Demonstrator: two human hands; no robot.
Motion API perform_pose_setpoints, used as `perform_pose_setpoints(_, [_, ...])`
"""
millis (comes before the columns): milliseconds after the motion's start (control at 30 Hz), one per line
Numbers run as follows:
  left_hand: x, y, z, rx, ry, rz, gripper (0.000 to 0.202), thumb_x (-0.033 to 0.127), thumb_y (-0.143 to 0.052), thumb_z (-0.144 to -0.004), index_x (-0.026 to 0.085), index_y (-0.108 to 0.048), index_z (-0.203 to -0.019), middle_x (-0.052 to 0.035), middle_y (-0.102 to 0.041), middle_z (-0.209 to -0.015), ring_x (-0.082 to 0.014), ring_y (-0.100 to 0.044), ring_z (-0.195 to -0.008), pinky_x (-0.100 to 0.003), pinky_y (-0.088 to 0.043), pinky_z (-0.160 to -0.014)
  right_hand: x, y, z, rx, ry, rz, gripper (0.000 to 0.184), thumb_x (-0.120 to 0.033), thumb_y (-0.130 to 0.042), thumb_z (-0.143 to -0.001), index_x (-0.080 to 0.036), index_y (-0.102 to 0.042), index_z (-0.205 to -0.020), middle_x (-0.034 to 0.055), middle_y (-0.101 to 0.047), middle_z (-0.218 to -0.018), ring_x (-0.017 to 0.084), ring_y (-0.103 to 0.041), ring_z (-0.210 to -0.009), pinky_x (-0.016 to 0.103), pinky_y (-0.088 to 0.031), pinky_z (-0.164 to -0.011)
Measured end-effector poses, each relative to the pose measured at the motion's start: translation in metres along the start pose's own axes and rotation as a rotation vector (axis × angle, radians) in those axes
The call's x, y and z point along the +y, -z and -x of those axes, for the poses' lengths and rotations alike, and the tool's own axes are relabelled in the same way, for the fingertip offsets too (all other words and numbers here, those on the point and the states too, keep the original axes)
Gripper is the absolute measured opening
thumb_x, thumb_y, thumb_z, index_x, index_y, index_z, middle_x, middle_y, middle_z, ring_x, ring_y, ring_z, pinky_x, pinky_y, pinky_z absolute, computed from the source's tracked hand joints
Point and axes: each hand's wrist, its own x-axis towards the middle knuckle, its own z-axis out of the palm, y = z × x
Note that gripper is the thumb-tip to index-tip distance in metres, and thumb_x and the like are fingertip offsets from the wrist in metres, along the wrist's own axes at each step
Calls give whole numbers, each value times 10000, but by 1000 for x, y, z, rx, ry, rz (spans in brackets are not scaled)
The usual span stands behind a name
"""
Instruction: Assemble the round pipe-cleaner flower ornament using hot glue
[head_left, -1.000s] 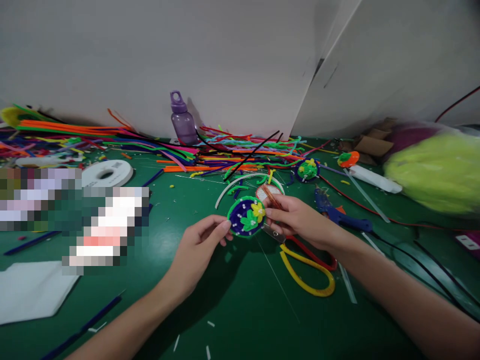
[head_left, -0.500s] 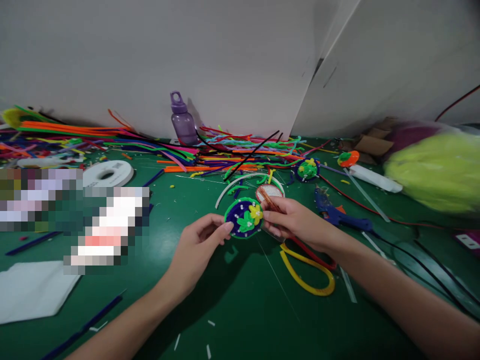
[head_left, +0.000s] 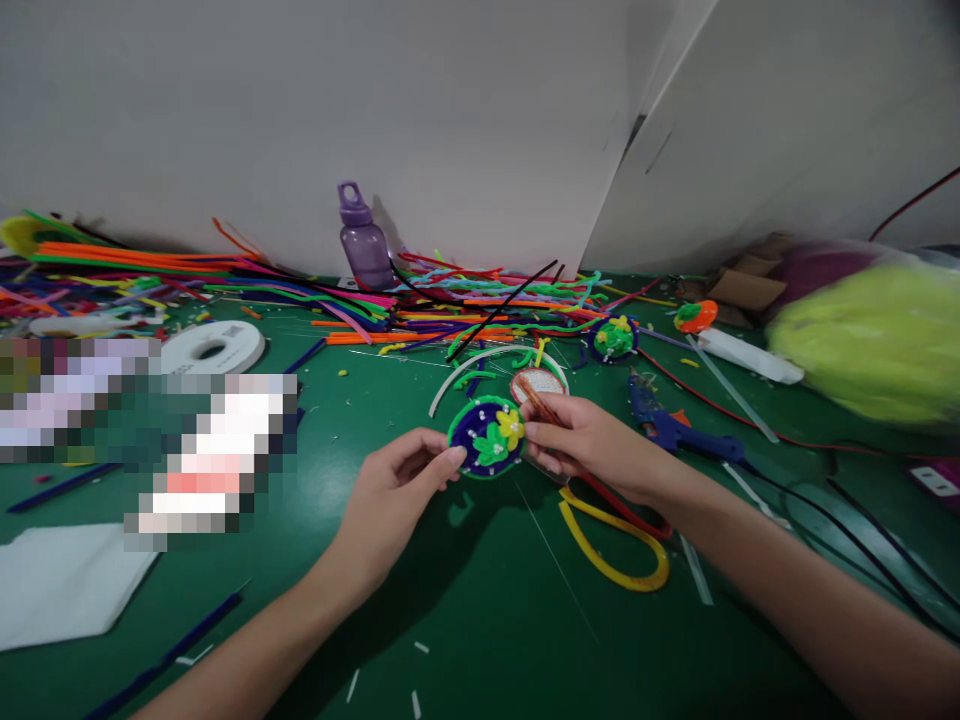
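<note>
A blue round pipe-cleaner disc [head_left: 472, 430] with a green rim, a green and a yellow flower and small white beads is held up between my two hands. My left hand [head_left: 409, 470] pinches its left edge between thumb and fingers. At its right edge, by the yellow flower, my right hand [head_left: 577, 435] is closed on the disc. A slim reddish-brown tool [head_left: 536, 395] sticks out of the right hand; its kind is not clear. Just behind the hands lies a round red-rimmed dish [head_left: 551, 382] with white bits, perhaps beads, beside a pale curved band [head_left: 457, 372].
Piled pipe cleaners [head_left: 480, 305] line the back, near a purple bottle [head_left: 365, 245]. Right are a blue glue gun [head_left: 686, 435], a yellow loop [head_left: 615, 570], another flower disc [head_left: 613, 340] and a bagged yellow-green bundle [head_left: 862, 345]. Left are a white spool [head_left: 244, 350] and white cloth [head_left: 67, 585].
My hands and the disc stay almost where they were. The whole view has shifted very slightly.
</note>
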Motion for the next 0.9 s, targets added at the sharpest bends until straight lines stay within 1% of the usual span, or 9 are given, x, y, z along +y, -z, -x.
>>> perform_pose_setpoints(200, [0,0,0,-18,9,17,199,376,-643,-771,189,-606,-713,32,-585,-658,-109,-528,-638,-205,-411,-623,1,-1,1,-1,2,5,175,-308,-541,-863,-194,-417,-819,-66,-455,-575,48,-363,-460,167,-234,-397])
perform_pose_setpoints(367, [0,0,0,-27,26,17,189,377,-632,-779,195,-607,-732,32,-586,-659,-116,-530,-639,-216,-412,-626,1,0,0,11,-7,-33,188,-313,-554,-851,-191,-416,-817,-65,-457,-579,46,-367,-454,167,-226,-394])
perform_pose_setpoints(533, [-2,3,-1,-89,-25,2,313,432,-493,-861,184,-601,-704,-7,-604,-712,-142,-537,-684,-252,-416,-656,1,2,-1,10,-24,-102,207,-330,-567,-842,-190,-416,-828,-63,-459,-575,43,-363,-451,166,-196,-393])
perform_pose_setpoints(600, [-2,3,-1,-97,-37,14,294,420,-500,-859,184,-610,-723,-13,-607,-721,-146,-542,-693,-258,-422,-657,2,1,-1,18,-36,-110,220,-339,-582,-834,-189,-422,-843,-61,-463,-579,44,-370,-456,166,-190,-395])
perform_pose_setpoints(733, [-2,1,0,-40,-29,29,181,361,-591,-798,189,-625,-754,-2,-608,-688,-143,-561,-661,-260,-450,-642,5,0,-1,23,-50,-128,249,-374,-600,-828,-188,-437,-854,-54,-468,-592,47,-377,-462,169,-187,-393])
perform_pose_setpoints(900, [0,2,0,-5,-27,19,161,341,-593,-796,198,-625,-730,14,-609,-660,-133,-570,-640,-248,-452,-632,8,1,-1,2,-59,-163,228,-360,-602,-833,-181,-473,-893,-34,-493,-641,41,-366,-471,175,-149,-382])
